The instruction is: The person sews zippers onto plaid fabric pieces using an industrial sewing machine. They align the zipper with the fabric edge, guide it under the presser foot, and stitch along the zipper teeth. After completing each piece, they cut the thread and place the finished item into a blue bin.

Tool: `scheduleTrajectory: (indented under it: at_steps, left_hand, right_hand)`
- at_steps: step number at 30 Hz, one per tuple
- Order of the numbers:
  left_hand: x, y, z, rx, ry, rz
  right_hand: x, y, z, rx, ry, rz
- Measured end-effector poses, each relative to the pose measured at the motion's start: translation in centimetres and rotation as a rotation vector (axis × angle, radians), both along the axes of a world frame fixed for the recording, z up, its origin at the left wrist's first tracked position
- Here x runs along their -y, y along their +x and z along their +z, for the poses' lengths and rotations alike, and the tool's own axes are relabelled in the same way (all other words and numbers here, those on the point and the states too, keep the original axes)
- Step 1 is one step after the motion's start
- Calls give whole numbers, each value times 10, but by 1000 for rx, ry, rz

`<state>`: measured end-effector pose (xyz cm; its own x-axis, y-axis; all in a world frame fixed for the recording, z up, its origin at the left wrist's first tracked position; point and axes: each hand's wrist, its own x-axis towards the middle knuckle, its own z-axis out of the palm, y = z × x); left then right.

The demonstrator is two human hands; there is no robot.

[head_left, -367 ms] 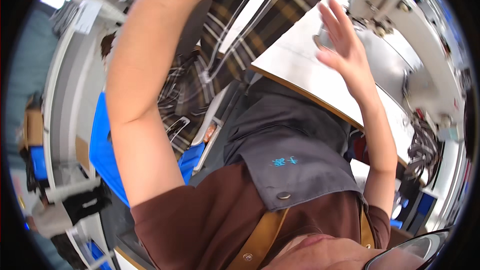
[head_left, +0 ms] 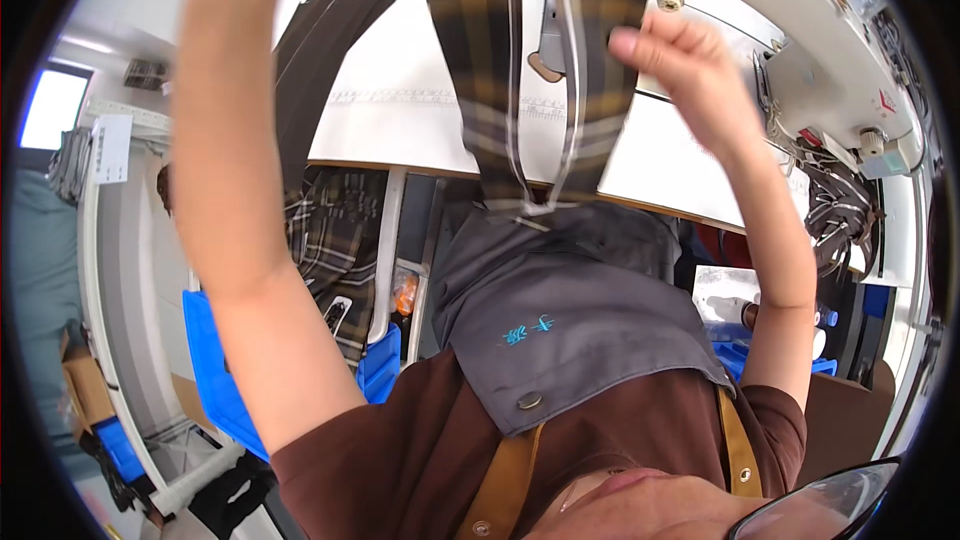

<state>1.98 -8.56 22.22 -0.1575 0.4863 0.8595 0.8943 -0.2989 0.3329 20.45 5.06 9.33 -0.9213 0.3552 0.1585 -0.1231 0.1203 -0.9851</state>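
Observation:
My left forearm [head_left: 225,140] rises out of the top edge, with that hand out of sight. My right hand [head_left: 690,70] is closed at the right edge of a long plaid fabric piece [head_left: 490,90], thumb and bent fingers on it, slightly blurred. The fabric, brown, black and tan with white-edged long strips, hangs from the top edge over the white worktable [head_left: 370,130]. Behind my right hand is the white sewing machine [head_left: 830,70]. A stack of dark cloth strips [head_left: 320,40] lies on the table at left.
More plaid cloth [head_left: 330,240] hangs below the table at left, by a blue bin [head_left: 210,360]. A bundle of dark strips [head_left: 835,205] sits at the table's right end. Blue trays [head_left: 730,360] and bottles [head_left: 825,318] are below at right. Shelving [head_left: 150,320] stands far left.
The plaid piece has swung from diagonal at left to upright over the table. My right hand's spread fingers have closed at its edge. The view has turned, showing more tabletop and the dark strips.

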Motion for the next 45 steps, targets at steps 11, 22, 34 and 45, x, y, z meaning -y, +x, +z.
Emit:
scheduleTrajectory:
  at_steps: [11, 22, 34, 45]
  left_hand:
    - [-45, -55, -216, 159, -489, 339]
    - [-67, -10, -229, -456, -801, 211]
    - [-98, -47, -226, -412, -589, 403]
    - [-63, -22, -223, -333, -627, 152]
  right_hand:
    - [39, 28, -73, 257, 264, -146]
    - [26, 27, -65, 341, 365, 23]
    - [-33, -30, -94, -199, 1349, -193]
    - [-68, -30, -103, -39, 1442, -267]
